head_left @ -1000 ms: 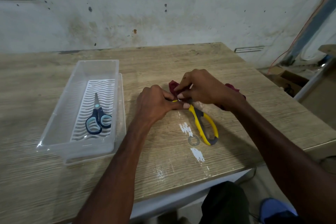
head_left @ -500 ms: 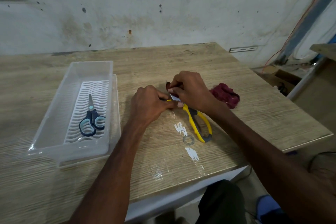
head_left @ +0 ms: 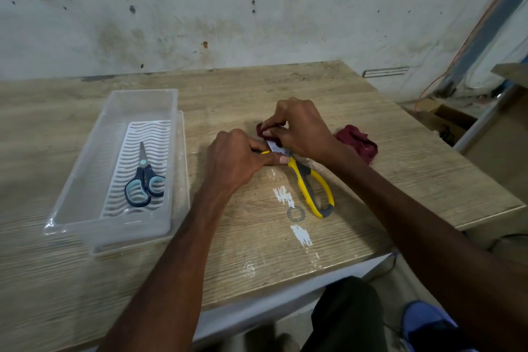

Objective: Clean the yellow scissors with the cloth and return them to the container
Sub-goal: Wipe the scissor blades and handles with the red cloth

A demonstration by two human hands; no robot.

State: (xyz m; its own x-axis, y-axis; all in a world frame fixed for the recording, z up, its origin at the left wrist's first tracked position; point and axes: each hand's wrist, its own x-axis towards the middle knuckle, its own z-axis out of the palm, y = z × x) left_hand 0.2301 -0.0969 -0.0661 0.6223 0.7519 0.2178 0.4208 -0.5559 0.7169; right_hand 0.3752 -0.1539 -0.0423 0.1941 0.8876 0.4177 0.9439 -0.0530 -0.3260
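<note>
While the left hand (head_left: 238, 158) pins the yellow scissors (head_left: 310, 183) near the pivot, the right hand (head_left: 297, 130) pinches the maroon cloth (head_left: 357, 143) against the blade. The scissors lie on the bench (head_left: 285, 251), handles toward the person. The clear container (head_left: 85, 180), well to the left, holds blue scissors (head_left: 144, 180).

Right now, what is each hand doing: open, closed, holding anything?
Left hand: closed on the yellow scissors near the blades, pinning them to the table.
Right hand: closed, pinching the dark red cloth against the blade.
</note>
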